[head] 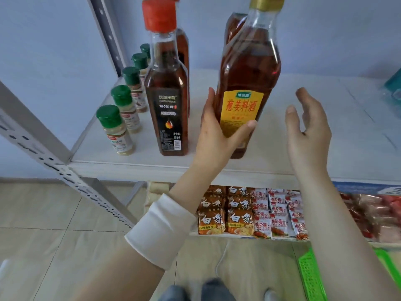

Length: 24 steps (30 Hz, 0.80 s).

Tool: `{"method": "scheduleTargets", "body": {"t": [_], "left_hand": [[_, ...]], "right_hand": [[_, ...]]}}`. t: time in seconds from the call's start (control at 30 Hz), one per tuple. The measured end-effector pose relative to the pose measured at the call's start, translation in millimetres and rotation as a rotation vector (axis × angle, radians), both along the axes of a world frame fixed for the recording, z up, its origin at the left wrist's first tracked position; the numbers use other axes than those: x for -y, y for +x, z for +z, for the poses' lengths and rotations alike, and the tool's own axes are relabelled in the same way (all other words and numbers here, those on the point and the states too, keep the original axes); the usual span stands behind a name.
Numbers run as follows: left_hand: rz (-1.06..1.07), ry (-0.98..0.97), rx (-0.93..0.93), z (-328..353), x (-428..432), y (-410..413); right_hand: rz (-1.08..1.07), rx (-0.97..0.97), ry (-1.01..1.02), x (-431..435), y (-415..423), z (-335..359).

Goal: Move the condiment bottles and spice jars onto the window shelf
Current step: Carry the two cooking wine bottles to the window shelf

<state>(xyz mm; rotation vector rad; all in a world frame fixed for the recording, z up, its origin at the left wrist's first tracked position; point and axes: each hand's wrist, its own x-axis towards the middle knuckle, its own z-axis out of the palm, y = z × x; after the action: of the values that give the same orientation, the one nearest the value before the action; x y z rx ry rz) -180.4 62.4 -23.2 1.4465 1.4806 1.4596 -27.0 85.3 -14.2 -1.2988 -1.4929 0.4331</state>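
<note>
My left hand (pixel 219 135) grips the lower part of a tall cooking wine bottle (pixel 249 68) with a gold cap and a yellow label, standing on the white shelf (pixel 138 164). A second similar bottle stands right behind it. My right hand (pixel 308 129) hovers open just right of the bottle, touching nothing. To the left stands a red-capped oil bottle (pixel 166 88) with a black label, another one behind it. A row of several green-capped spice jars (pixel 116 129) runs along the shelf's left edge toward the back.
A perforated metal upright (pixel 54 168) frames the shelf's left side. On the shelf below lie packets of instant noodles (pixel 225 213) and snack bags (pixel 280 213). A green plastic basket (pixel 312 276) sits at lower right. The shelf's right half is bare up to a teal item (pixel 393 88).
</note>
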Motion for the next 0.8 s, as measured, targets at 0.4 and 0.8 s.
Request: {"method": "scheduleTargets", "body": {"t": [0.4, 0.8], "left_hand": [[0.206, -0.009, 0.109, 4.2, -13.0, 5.4], [0.367, 0.093, 0.048, 11.4, 9.2, 30.4]], "right_hand": [[0.445, -0.126, -0.234, -87.6, 13.4, 17.6], [0.761, -0.115, -0.335, -140.9, -11.0, 13.5]]}}
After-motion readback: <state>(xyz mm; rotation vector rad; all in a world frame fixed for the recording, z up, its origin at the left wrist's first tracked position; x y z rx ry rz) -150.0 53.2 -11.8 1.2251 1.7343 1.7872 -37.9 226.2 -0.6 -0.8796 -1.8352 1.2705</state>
